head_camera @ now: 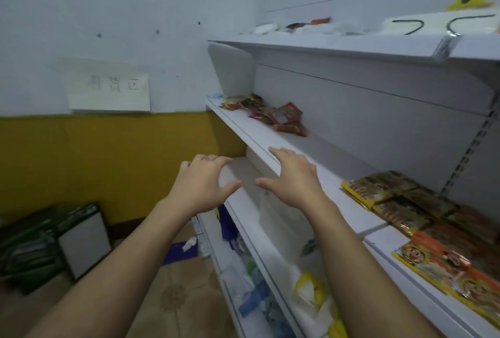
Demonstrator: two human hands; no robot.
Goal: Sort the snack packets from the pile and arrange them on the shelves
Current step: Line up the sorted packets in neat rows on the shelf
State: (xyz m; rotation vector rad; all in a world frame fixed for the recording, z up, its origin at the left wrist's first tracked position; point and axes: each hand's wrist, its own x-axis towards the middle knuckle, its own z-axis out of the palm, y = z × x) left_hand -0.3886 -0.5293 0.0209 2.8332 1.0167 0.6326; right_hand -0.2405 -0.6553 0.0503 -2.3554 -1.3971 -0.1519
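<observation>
Head view: my left hand (201, 183) and right hand (293, 178) are raised side by side. The fingers (276, 152) are spread wide, loosely bent, and hold nothing. The right fingertips are at the front lip of the middle shelf (243, 121); I cannot tell whether they touch it.

A loose heap of small red packets (273, 114) lies on that shelf at 12 o'clock from my right hand. Larger yellow-edged packets (400, 197) overlap in a row on the same shelf at 3 to 4 o'clock.

Assessment: both kinds appear to be thin, glossy film sachets. I judge them light, soft and slippery, and liable to slide off one another. The best hold is a pinch on a sealed edge, or flat across the body, one at a time.
</observation>
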